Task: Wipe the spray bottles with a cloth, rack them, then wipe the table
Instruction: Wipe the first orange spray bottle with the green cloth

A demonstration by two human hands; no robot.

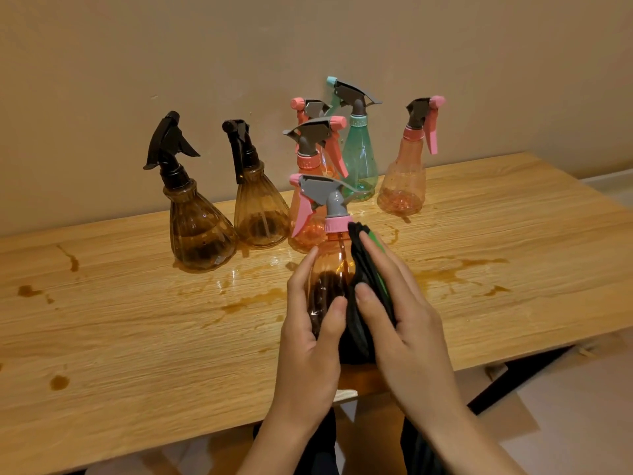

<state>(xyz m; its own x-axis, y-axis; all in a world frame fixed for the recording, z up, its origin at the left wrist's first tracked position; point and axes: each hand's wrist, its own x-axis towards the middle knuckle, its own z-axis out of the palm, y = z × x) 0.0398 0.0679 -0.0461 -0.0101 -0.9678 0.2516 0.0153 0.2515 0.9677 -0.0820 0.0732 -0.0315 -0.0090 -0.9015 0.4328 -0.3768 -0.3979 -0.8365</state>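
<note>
My left hand (310,323) grips an orange spray bottle (330,265) with a pink and grey trigger head, held above the near part of the wooden table (137,337). My right hand (394,303) presses a dark cloth with a green edge (368,272) against the bottle's right side, thumb and fingers around the cloth. Behind stand two brown bottles with black heads (198,228) (258,207), two more orange bottles (308,186) (406,176), a third orange bottle's pink head (308,109) further back, and a green bottle (359,156).
Brown liquid stains and wet patches (246,303) lie across the tabletop, with drops at the left (60,382). A beige wall runs right behind the bottles. The table's front edge is close to my body, and a dark table leg (513,375) shows at the lower right.
</note>
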